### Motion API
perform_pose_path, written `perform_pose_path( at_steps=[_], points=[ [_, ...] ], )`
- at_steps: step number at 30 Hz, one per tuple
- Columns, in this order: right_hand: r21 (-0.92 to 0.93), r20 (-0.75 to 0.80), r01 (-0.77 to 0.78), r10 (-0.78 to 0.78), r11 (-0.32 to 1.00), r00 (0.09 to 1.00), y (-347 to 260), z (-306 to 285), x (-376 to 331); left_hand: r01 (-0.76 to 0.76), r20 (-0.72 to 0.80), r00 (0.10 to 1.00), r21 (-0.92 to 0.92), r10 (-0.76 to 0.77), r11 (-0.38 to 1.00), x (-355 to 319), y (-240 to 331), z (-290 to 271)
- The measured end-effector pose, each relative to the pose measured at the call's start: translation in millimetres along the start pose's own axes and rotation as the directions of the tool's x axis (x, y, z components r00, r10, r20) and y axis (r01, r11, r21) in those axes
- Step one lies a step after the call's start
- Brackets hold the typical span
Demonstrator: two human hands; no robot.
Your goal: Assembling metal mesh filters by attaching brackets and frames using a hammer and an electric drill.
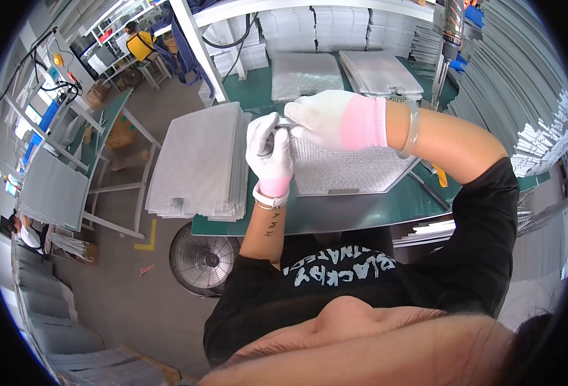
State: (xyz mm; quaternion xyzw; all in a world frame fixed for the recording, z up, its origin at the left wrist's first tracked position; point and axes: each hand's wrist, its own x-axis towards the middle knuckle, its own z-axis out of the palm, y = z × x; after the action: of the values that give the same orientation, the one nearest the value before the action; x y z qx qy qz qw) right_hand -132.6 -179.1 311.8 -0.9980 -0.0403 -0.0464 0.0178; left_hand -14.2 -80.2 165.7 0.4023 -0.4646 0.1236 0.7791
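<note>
A silvery mesh panel (354,170) lies on the green worktable in front of me. Its near edge has a small grey tab. Both my hands wear white gloves with pink cuffs and meet at the panel's far left corner. My left hand (271,151) is closed, thumb and fingers pinching a small silvery strip (286,121) there. My right hand (325,116) reaches across the panel from the right, its fingers bent onto the same strip. The glove hides most of the panel's far edge, and how the strip joins the panel cannot be made out.
A tall stack of mesh sheets (197,161) stands left of the panel. Two more stacks, one of them bubble-textured (306,74), lie behind it. A dark rod (430,190) rests at the right. A floor fan (207,257) stands below left. A person in yellow (141,45) sits far off.
</note>
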Motion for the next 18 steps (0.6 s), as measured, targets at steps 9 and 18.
perform_pose_path(
  at_steps=[9, 18],
  points=[
    [-0.109, -0.054, 0.039, -0.045, 0.993, 0.998, -2.2, 3.2, 0.2, 0.085, 0.039, 0.996, -0.188, -0.079, 0.978, 4.8, -6.5, -9.6],
    [-0.217, -0.396, 0.094, -0.176, 0.972, 0.901, 4.4, -6.9, -26.8, 0.176, 0.073, 0.982, 0.005, -0.175, 0.984, 0.3, -22.8, -4.2]
  ],
)
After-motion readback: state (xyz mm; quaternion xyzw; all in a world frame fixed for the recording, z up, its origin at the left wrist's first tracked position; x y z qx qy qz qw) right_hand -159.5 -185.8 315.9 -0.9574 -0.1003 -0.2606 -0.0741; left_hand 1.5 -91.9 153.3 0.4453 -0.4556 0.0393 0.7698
